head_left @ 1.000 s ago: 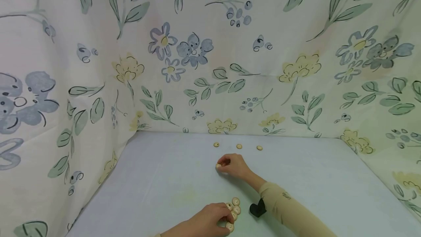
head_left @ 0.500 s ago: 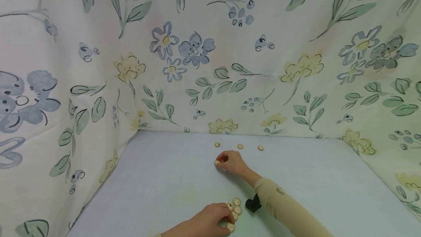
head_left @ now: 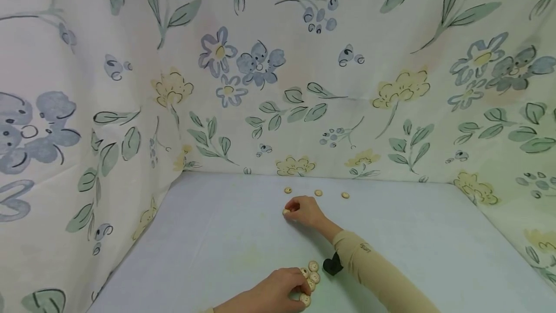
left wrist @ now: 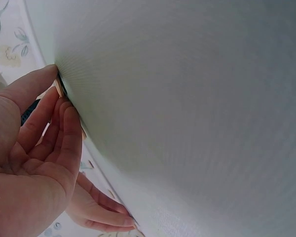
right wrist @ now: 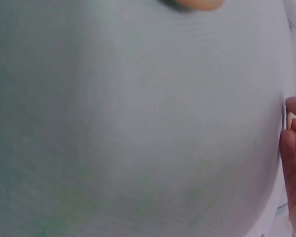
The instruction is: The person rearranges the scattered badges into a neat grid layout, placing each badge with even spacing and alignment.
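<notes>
Low in the head view, my left hand (head_left: 273, 291) pinches a small round wooden button (head_left: 305, 299) between thumb and finger. Just beyond its fingertips lies a cluster of several similar buttons (head_left: 314, 277). Farther up the white table, my right hand (head_left: 305, 212) holds another button (head_left: 286, 212) by its edge. The left wrist view shows the left hand (left wrist: 44, 143) with a thin disc (left wrist: 59, 87) edge-on at its fingertips, and the right hand (left wrist: 101, 207) behind. At the right wrist view's edge, fingers (right wrist: 295, 148) pinch a pale disc (right wrist: 289, 120).
Three buttons stand apart in a row near the far table edge: left (head_left: 288, 190), middle (head_left: 318, 192) and right (head_left: 345, 195). A black heart-shaped piece (head_left: 332, 264) shows beside the right sleeve (head_left: 369, 264). Floral cloth (head_left: 260, 124) rises around the table.
My right hand has shifted slightly away from me with its button, closer to the far row, and the forearm and black piece have moved along. My left hand stays by the cluster.
</notes>
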Demonstrator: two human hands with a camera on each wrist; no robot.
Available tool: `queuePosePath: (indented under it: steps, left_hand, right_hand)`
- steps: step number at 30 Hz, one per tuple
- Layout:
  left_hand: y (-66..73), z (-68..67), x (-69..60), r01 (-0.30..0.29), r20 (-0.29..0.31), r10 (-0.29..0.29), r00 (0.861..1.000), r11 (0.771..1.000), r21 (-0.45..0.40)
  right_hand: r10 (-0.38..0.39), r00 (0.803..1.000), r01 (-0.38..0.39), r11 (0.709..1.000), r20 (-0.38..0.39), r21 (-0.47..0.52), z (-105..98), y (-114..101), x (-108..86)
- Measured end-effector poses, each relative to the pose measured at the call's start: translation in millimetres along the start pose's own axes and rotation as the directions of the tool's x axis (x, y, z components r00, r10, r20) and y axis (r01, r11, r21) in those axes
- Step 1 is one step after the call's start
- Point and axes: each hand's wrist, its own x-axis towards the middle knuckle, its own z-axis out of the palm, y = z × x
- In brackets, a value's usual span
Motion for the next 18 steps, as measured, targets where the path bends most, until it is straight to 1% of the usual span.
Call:
queuePosePath:
  steps: [4, 9, 18]
  left_hand:
    - [-0.5, 0.0, -0.2, -0.01, -0.004, 0.01, 1.0, 1.0, 0.0]
    - [-0.2, 0.6, -0.3, -0.002, -0.001, 0.002, 1.0, 1.0, -0.002]
    - [0.3, 0.6, -0.2, -0.007, -0.01, 0.007, 1.0, 1.0, 0.002]
  right_hand:
    - [0.006, 1.0, -0.006, 1.0, 0.001, -0.012, 0.7, 1.1, 1.9]
    - [0.01, 1.0, -0.01, 1.0, 0.001, -0.013, 0.1, -0.1, 1.1]
    - [0.013, 1.0, -0.013, 1.0, -0.008, -0.009, 0.3, -2.5, 0.3]
